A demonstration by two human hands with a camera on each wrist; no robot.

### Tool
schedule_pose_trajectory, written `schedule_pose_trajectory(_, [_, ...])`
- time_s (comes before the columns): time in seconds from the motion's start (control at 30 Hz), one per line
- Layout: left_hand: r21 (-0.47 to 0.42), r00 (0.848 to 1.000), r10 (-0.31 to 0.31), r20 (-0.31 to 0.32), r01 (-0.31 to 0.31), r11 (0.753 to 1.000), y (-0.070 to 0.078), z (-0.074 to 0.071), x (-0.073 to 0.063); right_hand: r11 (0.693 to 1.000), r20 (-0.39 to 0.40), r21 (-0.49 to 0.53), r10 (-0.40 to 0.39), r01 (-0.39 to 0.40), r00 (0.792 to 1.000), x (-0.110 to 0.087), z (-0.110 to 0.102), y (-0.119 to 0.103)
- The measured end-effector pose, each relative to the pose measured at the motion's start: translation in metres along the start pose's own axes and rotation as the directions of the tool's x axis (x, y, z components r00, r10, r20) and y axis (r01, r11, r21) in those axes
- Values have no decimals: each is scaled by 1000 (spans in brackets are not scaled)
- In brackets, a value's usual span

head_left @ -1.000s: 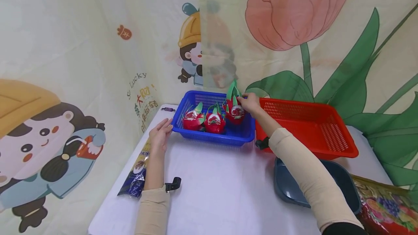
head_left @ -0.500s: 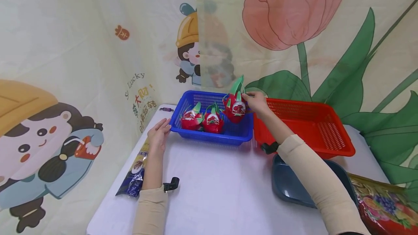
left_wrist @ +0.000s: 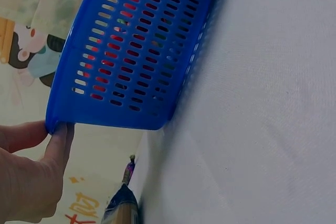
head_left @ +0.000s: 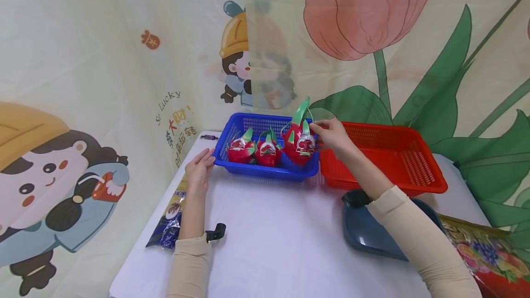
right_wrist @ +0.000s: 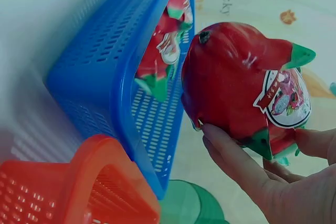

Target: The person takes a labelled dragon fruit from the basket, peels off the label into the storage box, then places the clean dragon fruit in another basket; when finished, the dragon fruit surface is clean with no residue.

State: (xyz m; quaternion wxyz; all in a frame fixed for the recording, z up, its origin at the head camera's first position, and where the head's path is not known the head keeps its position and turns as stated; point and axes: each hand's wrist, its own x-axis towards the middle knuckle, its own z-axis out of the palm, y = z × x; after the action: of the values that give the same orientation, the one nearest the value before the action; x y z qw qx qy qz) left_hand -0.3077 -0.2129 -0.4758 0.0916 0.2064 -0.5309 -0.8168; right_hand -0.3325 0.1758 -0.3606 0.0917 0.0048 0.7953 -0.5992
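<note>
My right hand [head_left: 334, 136] holds a glossy red dragon fruit [head_left: 298, 147] with green leaf tips and a round label, raised over the right part of the blue basket [head_left: 267, 172]. In the right wrist view, thumb and fingers grip the leafy end of the held dragon fruit [right_wrist: 226, 82], its rounded end pointing away. Two more dragon fruits lie side by side in the basket, the left one [head_left: 240, 151] and the middle one [head_left: 267, 153]. My left hand [head_left: 198, 171] pinches the basket's near left corner; the left wrist view shows thumb and fingers on the rim [left_wrist: 59, 125].
A red basket [head_left: 385, 160] adjoins the blue one on the right. In front of it sits a dark blue-grey tray [head_left: 372, 238], partly under my right arm. A fruit-printed bag [head_left: 488, 254] lies far right, a blue-and-gold packet [head_left: 167, 224] left, a small wrapped candy [head_left: 209, 137] behind.
My right hand has lifted the dragon fruit up from the basket's right side and moved slightly right and nearer with it. The left hand stays at the basket corner.
</note>
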Motion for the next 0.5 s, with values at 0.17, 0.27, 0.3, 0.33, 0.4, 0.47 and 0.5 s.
schedule_pose_trajectory(0.17, [-21,1000,1,2,-1,1000,1,1,0,1000,39,9,20,-20,999,-21,-5,6])
schedule_pose_trajectory(0.27, [-29,1000,2,2,-2,1000,0,1,0,1000,57,-1,31,-31,998,-34,-6,10])
schedule_pose_trajectory(0.3, [-27,1000,2,2,-2,1000,0,1,0,999,60,-3,34,-34,998,-38,-7,11])
schedule_pose_trajectory(0.33, [-29,1000,3,4,-3,1000,0,1,0,999,64,-5,37,-36,997,-42,-7,12])
schedule_pose_trajectory(0.4, [-23,1000,1,1,-1,1000,0,1,0,999,71,-9,33,-32,997,-49,-7,15])
schedule_pose_trajectory(0.47, [-17,1000,-2,1,2,1000,0,1,0,1000,79,-9,24,-24,997,-56,-6,17])
schedule_pose_trajectory(0.5, [-16,1000,-6,1,6,1000,0,1,0,1000,82,-11,22,-21,996,-60,-6,19])
